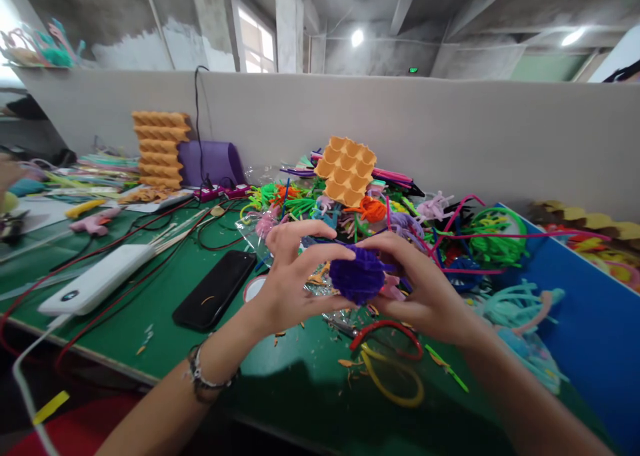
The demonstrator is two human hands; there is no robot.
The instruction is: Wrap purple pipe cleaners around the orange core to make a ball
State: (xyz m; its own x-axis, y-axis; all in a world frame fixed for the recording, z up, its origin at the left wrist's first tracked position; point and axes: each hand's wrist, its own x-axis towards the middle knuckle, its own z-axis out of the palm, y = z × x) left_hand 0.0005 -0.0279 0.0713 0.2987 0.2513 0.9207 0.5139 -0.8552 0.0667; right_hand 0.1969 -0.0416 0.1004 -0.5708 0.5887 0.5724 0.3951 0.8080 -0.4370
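Both my hands meet above the green table (150,323) and hold a fuzzy purple ball-like piece (357,276) between them. My left hand (290,276) pinches its left side with thumb and fingers curled round it. My right hand (420,289) grips its right side, fingers closed over the top. A beaded bracelet sits on my left wrist. Under the hands lie a red ring (387,329) and a yellow ring (393,379).
A black phone (215,299) and a white power bank (97,283) with red cables lie at the left. A heap of coloured pipe cleaners (450,229) and an orange tray (346,169) fill the middle. A blue bin (590,309) stands at the right, a grey partition behind.
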